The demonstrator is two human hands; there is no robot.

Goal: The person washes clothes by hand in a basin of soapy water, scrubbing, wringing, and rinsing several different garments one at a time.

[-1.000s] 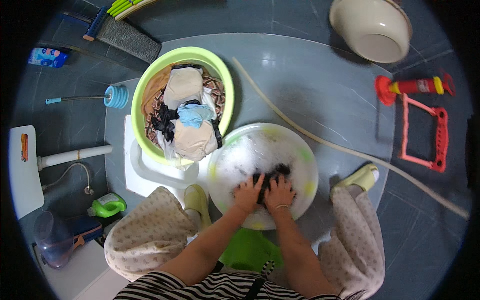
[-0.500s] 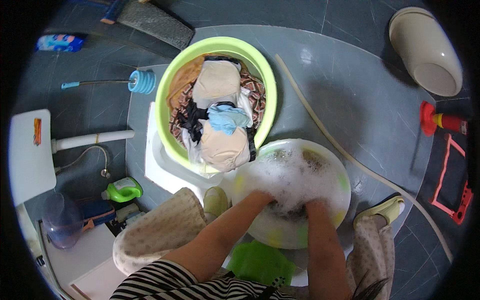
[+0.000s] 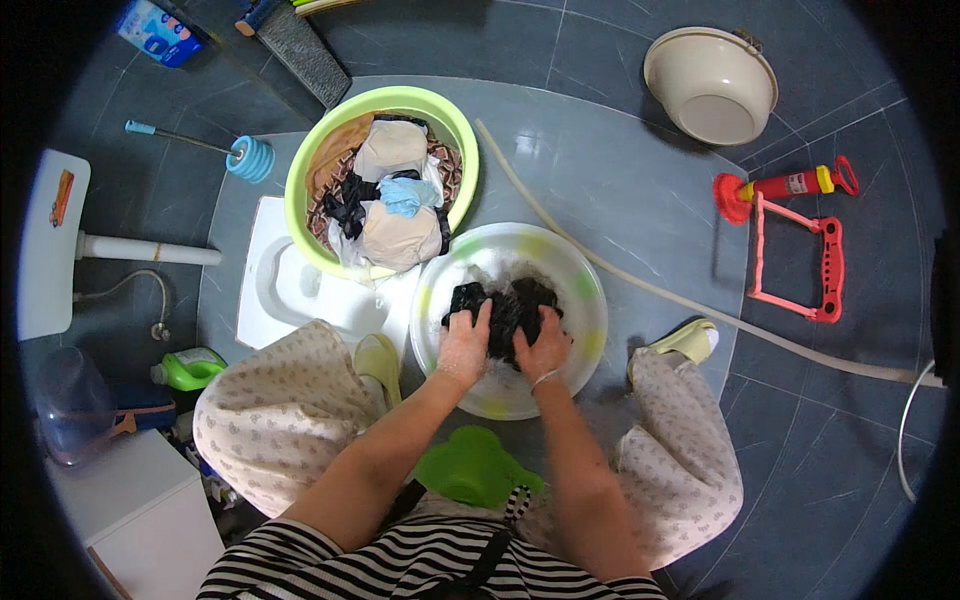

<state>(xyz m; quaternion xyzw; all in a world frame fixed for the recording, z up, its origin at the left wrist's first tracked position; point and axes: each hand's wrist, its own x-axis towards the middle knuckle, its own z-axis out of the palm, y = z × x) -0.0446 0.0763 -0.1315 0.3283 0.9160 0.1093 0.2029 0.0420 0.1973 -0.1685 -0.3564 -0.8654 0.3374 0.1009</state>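
My left hand (image 3: 464,345) and my right hand (image 3: 543,345) both grip a wet black cloth (image 3: 512,310), one at each side, with fingers curled into it. The cloth is bunched, so its exact kind is unclear. It lies over a white basin (image 3: 592,310) with green and yellow patches, which holds suds and water. Just beyond on the left, a lime-green tub (image 3: 297,215) is heaped with laundry: beige padded pieces (image 3: 398,235), a light-blue cloth (image 3: 407,196), black and patterned fabric.
A pale hose (image 3: 640,275) curves across the grey floor right of the basin. Left sits a white squat toilet (image 3: 255,310). Farther out are a beige basin (image 3: 710,95), a red plunger pump (image 3: 790,187), a blue-headed plunger (image 3: 250,160) and a green bottle (image 3: 192,369). A green stool (image 3: 470,465) is beneath me.
My hands were sunk in thick suds; now they are up at the surface, gripping the black cloth. The foam looks thinner, and the whole view has shifted.
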